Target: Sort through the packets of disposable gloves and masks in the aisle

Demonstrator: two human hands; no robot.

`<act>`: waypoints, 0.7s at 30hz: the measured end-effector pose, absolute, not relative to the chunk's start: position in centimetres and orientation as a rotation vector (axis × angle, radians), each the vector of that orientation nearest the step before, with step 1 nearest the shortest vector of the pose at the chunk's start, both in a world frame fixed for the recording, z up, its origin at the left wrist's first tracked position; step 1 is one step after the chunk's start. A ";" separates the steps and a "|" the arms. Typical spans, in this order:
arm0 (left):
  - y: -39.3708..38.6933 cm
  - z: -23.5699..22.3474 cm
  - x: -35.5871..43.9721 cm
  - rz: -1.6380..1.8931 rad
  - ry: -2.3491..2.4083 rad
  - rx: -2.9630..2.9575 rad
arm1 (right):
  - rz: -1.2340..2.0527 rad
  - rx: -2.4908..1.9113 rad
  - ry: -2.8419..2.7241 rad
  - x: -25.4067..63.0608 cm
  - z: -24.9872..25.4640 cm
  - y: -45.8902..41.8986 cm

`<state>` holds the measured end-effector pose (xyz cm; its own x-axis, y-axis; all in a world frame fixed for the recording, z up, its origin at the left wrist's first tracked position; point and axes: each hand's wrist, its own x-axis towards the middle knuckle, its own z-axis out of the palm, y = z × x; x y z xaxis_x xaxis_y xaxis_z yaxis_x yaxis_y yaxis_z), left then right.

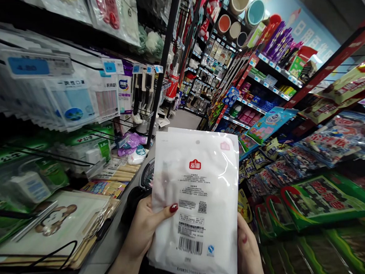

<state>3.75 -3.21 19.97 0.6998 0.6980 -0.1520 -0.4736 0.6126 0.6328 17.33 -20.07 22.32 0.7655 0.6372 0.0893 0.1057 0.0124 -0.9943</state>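
I hold a flat white plastic packet (196, 200) upright in front of me, its back side facing me with a red logo, small print, a QR code and a barcode. My left hand (144, 230) grips its left edge, the thumb with a red nail pressed across the front. My right hand (249, 250) clasps the lower right edge from behind, mostly hidden by the packet.
I stand in a narrow shop aisle (182, 119). Hooks with hanging packets (70, 105) and flat items (54, 225) fill the left shelving. On the right, shelves (316, 196) slope with bagged goods. Bowls (241, 15) sit high at the back.
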 end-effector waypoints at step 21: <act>-3.2 19.4 3.9 0.707 0.483 0.596 | 0.148 -1.683 -0.612 17.3 20.9 -19.5</act>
